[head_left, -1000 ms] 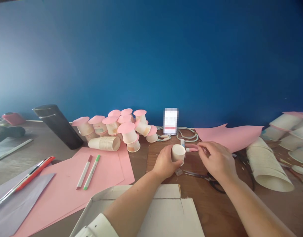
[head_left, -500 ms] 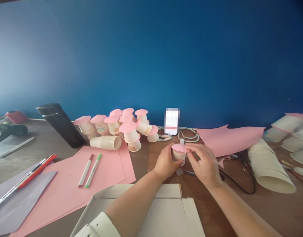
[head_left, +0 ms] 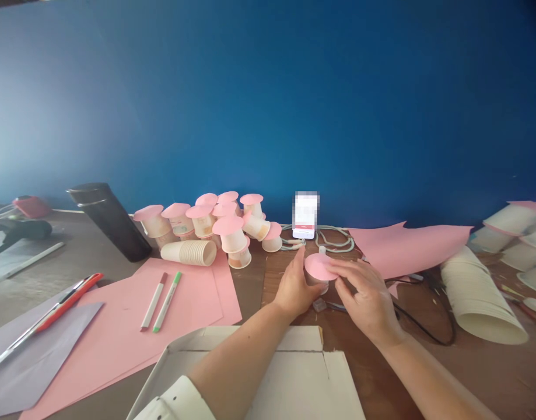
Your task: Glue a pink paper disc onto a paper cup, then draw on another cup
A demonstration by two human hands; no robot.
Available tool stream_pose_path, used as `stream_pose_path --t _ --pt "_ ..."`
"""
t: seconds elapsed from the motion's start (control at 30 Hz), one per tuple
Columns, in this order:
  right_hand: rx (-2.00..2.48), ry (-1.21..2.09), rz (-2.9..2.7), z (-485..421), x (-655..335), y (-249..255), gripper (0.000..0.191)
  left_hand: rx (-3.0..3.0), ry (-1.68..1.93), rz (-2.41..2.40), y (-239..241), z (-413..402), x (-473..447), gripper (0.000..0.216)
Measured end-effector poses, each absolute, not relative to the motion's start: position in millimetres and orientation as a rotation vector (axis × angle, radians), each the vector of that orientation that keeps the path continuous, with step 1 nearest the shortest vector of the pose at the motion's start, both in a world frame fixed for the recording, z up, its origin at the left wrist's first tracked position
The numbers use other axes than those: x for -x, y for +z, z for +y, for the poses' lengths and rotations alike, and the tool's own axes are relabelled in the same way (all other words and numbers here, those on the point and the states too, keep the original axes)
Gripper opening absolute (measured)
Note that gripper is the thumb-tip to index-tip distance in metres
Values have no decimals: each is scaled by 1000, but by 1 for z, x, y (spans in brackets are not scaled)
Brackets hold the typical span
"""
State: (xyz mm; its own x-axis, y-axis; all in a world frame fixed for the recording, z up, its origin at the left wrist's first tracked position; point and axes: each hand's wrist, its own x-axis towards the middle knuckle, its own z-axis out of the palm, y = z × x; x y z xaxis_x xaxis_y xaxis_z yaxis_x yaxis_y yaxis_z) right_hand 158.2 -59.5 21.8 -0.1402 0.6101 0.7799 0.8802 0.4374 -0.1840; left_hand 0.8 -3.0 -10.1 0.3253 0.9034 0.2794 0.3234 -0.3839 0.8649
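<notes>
Right hand (head_left: 364, 297) now flat, pressing pink disc (head_left: 318, 267) onto cup (head_left: 321, 285); left hand (head_left: 294, 289) grips cup.

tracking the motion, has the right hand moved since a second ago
Yes. The right hand has shifted left toward the phone and now rests on the pink disc atop the cup.

black tumbler (head_left: 108, 221) far left | pink-capped cup pile (head_left: 215, 219) by wall | cup stack (head_left: 189, 252) on its side | two markers (head_left: 160, 301) on pink sheet (head_left: 119, 344) | red utility knife (head_left: 53, 312) | phone (head_left: 305, 216) | white box (head_left: 289, 379) near edge
</notes>
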Motion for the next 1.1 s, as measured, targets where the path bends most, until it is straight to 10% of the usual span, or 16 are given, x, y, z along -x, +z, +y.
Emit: stream_pose_path --t 0.7,1.1 --pt "1307 -325 -1822 -63 -157 22 32 -1918 1005 1121 -7 -6 -1 97" --pt "1590 94 -1749 -56 -148 13 69 -1893 985 1120 -10 -2 -1 90"
